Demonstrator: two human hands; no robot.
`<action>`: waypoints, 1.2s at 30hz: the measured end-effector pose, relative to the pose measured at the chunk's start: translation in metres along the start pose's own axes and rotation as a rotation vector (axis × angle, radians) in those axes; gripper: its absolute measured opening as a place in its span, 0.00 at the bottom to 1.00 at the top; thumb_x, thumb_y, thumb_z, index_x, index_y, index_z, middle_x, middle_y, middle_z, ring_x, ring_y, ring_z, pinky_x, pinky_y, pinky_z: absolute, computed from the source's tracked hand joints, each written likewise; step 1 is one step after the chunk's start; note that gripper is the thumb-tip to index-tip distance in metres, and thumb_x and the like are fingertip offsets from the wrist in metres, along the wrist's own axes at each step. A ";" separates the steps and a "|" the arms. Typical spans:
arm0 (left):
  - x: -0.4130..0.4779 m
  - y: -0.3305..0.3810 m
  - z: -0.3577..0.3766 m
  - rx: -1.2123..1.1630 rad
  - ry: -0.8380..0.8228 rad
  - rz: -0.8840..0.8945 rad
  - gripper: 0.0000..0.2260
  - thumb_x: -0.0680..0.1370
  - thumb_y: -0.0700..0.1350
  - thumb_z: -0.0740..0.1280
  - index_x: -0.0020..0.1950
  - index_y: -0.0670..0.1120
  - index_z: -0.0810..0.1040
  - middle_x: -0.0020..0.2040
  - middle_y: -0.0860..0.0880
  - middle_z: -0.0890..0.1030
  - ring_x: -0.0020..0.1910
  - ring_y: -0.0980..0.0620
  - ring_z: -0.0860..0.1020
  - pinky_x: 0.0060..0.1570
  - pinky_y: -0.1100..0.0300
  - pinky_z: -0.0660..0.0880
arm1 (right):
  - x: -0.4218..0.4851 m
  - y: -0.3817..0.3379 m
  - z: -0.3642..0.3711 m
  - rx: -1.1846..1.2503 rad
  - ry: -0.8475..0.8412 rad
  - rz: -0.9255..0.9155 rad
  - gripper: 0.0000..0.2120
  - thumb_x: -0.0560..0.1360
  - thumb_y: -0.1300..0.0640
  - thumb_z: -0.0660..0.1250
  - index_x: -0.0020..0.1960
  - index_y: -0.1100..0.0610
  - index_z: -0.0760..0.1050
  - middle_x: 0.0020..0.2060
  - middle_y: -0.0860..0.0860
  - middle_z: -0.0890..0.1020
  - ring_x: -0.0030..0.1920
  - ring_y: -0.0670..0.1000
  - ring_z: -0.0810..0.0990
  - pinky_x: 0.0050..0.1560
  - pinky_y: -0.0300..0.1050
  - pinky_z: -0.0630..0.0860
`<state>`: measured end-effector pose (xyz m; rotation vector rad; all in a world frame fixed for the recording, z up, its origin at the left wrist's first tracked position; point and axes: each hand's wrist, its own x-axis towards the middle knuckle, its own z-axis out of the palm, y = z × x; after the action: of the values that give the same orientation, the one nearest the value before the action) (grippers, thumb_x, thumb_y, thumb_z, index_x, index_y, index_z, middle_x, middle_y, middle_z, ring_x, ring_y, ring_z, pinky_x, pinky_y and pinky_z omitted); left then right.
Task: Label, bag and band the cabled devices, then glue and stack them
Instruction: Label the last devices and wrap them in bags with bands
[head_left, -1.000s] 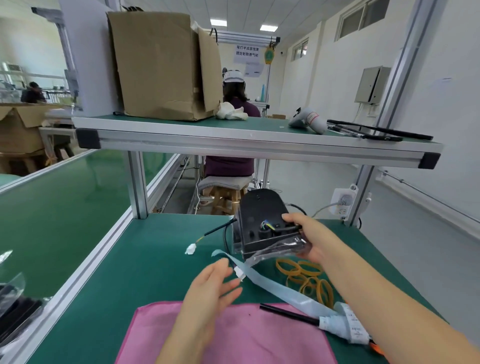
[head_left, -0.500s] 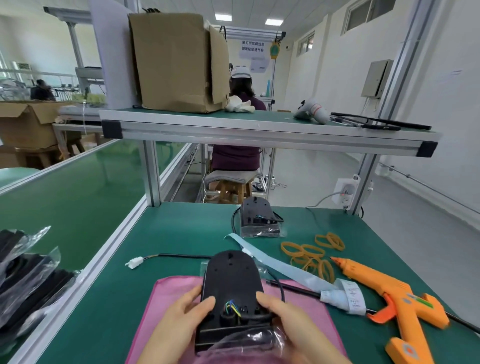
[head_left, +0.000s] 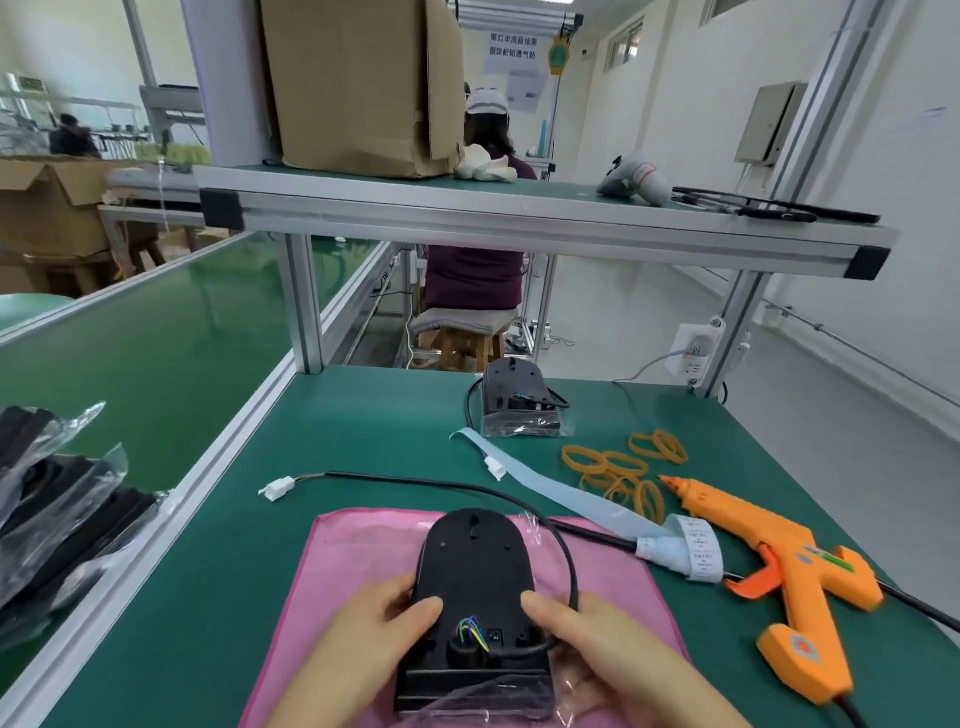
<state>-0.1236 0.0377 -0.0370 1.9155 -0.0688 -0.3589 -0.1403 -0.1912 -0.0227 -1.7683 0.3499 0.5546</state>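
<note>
White walls (head_left: 691, 156), pale floor (head_left: 623, 312) (glossy), green workbench (head_left: 363, 426)

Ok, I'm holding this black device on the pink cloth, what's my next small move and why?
Probably gather the cable in against the black device. Your left hand and right hand grip it, the clear bag is bunched at its near end, and the cable trails left across the table to its white connector, too spread out to bag.

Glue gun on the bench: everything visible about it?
The glue gun is orange plastic with a darker orange trigger, a tapered nozzle and coloured marks on its side. It lies flat on the green bench, right of the pink cloth, nozzle pointing toward the rubber bands. A black cord leaves its handle. Nothing grips it: the left hand and right hand hold the black device.
</note>
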 end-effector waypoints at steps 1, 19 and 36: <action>0.000 -0.001 0.000 0.007 -0.014 0.006 0.10 0.79 0.41 0.67 0.56 0.55 0.81 0.50 0.59 0.85 0.53 0.60 0.81 0.61 0.58 0.74 | 0.001 0.000 0.000 -0.018 0.008 -0.014 0.19 0.73 0.38 0.68 0.49 0.54 0.82 0.37 0.53 0.81 0.29 0.49 0.78 0.34 0.43 0.79; -0.008 -0.005 0.008 0.053 0.115 -0.066 0.13 0.74 0.48 0.73 0.55 0.57 0.75 0.49 0.53 0.81 0.49 0.54 0.81 0.56 0.53 0.76 | 0.004 0.017 -0.013 -0.194 0.221 -0.077 0.23 0.77 0.38 0.59 0.44 0.60 0.73 0.23 0.51 0.79 0.22 0.53 0.79 0.23 0.40 0.73; -0.007 -0.006 0.014 0.189 0.268 0.028 0.14 0.77 0.53 0.67 0.62 0.55 0.76 0.51 0.53 0.79 0.50 0.55 0.78 0.56 0.54 0.73 | 0.037 -0.006 -0.140 -0.851 0.697 0.298 0.25 0.72 0.32 0.59 0.51 0.54 0.75 0.51 0.54 0.80 0.53 0.56 0.78 0.53 0.49 0.75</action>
<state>-0.1345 0.0288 -0.0460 2.1316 0.0495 -0.0764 -0.0800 -0.3223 -0.0107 -2.7480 0.9767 0.2748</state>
